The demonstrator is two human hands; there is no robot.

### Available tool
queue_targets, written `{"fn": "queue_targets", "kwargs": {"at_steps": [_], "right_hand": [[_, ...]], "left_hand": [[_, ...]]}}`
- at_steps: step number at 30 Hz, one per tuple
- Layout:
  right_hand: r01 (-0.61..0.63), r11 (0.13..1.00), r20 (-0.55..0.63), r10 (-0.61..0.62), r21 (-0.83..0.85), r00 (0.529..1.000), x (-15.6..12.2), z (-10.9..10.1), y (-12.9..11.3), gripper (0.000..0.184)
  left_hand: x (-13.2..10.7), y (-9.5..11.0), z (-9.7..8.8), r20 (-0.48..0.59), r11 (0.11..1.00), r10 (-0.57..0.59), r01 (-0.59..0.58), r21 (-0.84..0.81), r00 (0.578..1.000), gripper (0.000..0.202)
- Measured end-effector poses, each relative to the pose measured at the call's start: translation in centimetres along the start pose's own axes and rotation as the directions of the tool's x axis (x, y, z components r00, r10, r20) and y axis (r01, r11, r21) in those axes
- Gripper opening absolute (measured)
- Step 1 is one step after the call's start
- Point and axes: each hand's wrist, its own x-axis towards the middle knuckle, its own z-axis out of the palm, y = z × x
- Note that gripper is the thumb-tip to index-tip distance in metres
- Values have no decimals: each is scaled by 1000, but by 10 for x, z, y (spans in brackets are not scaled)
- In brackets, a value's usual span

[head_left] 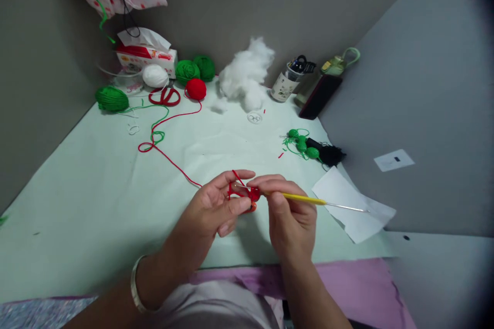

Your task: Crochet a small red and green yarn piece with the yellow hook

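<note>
My left hand (219,204) is closed on a small red crochet piece (253,194), pinched between thumb and fingers, with red yarn looped over the fingers. An orange bit shows beneath the piece. In my right hand (289,215) is a crochet hook (303,198) with a yellow handle, held like a pen. Its thin metal tip reaches left to the red yarn by my left fingers; the other metal end points right. A red strand (173,162) runs from my left hand back to the red yarn ball (196,89). Fingers partly hide the stitches.
Green yarn balls (111,98), a white yarn ball (155,76), red scissors (164,96) and a tissue box (148,57) stand back left. White stuffing (247,74) lies at the back. A pen cup (285,83), phone (321,96), green pieces (301,144) and paper (351,205) are right.
</note>
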Motion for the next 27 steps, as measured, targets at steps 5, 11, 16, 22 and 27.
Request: {"fn": "queue_targets", "kwargs": {"at_steps": [5, 11, 16, 22, 27], "right_hand": [[-9, 999, 15, 9, 36, 1000, -1, -2, -1, 18], [97, 988, 21, -95, -117, 995, 0, -2, -5, 19], [141, 975, 36, -137, -171, 990, -1, -4, -6, 19], [173, 934, 54, -164, -314, 985, -5, -5, -4, 22], [418, 658, 221, -364, -627, 905, -16, -6, 3, 49]], "left_hand": [[0, 8, -10, -61, 980, 125, -113, 163, 990, 24], [7, 9, -7, -19, 987, 106, -102, 125, 994, 22], [11, 2, -5, -30, 996, 85, -84, 38, 996, 35], [9, 3, 0, -81, 991, 81, -72, 111, 993, 59], [5, -1, 3, -69, 999, 30, -31, -11, 997, 67]]}}
